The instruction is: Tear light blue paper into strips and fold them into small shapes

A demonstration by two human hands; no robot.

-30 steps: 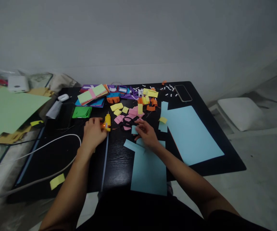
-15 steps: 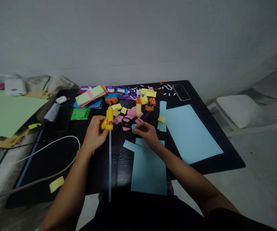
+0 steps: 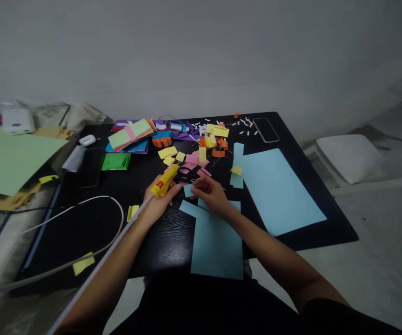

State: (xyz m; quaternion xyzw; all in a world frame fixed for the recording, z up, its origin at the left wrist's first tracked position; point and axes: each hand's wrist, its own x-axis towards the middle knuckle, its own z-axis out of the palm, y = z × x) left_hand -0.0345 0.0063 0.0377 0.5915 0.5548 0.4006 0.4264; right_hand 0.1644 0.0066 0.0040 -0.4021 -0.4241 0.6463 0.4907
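My left hand [image 3: 157,200] is closed around a yellow glue gun [image 3: 165,180], whose nozzle points up and to the right. A long glue stick [image 3: 106,256] trails from its back over my forearm. My right hand [image 3: 211,194] pinches a small light-blue paper piece [image 3: 188,190] close to my left thumb. Under my right hand lie a light-blue sheet [image 3: 217,246] and a narrow blue strip [image 3: 190,208]. Black-handled scissors [image 3: 186,174] rest just beyond the paper piece, partly covered.
Pink paper pieces [image 3: 194,159], yellow pieces [image 3: 168,152] and orange pieces [image 3: 218,152] lie farther back. A large blue sheet [image 3: 283,190] and a phone [image 3: 265,130] are on the right. A white cable [image 3: 120,209] loops at the left, near folded green paper [image 3: 116,161].
My left hand has moved right, and the glue gun has tilted from upright toward the right, swinging its glue stick left. The small blue paper piece has shifted slightly toward me.
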